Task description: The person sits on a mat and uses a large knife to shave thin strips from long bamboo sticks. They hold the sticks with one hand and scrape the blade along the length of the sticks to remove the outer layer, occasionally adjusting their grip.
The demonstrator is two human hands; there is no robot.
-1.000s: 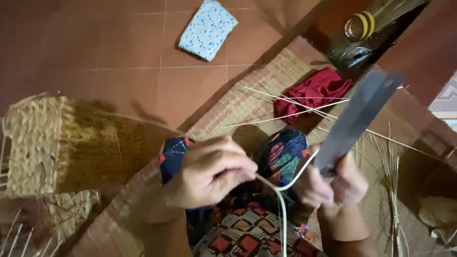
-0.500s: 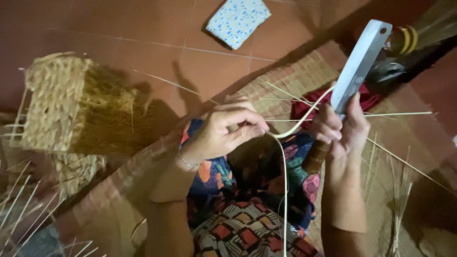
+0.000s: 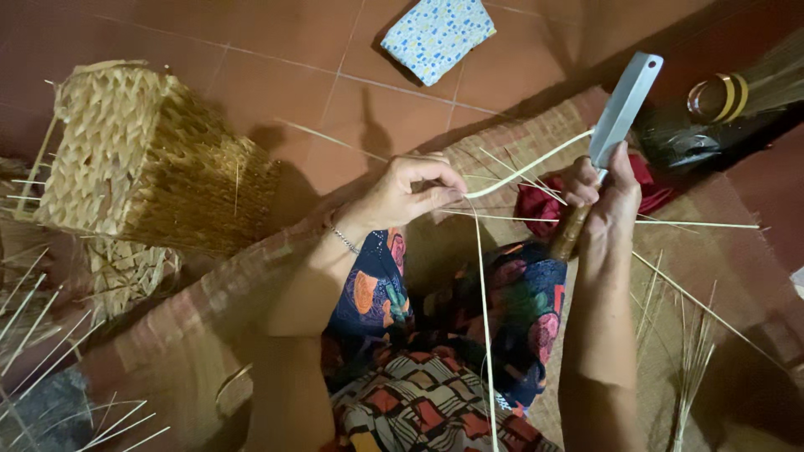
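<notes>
My left hand (image 3: 410, 194) pinches a thin pale cane strip (image 3: 483, 276) that hangs down across my lap and also bends up to the right toward the blade. My right hand (image 3: 605, 191) grips the wooden handle of a broad flat knife (image 3: 624, 107), held blade up. The strip meets the blade's lower edge. Both hands hover above my patterned skirt (image 3: 435, 368) and a woven floor mat (image 3: 209, 318).
A woven straw basket (image 3: 142, 159) stands at the left on the red tiled floor. A blue speckled cloth (image 3: 435, 33) lies at the top. A red cloth (image 3: 544, 205) and loose cane splints (image 3: 695, 351) lie on the mat at the right. A dark bundle with yellow rings (image 3: 720, 100) sits top right.
Both hands have lifted away from my lap toward the top of the view. The knife has swung more upright and the strip is drawn out longer between the hands.
</notes>
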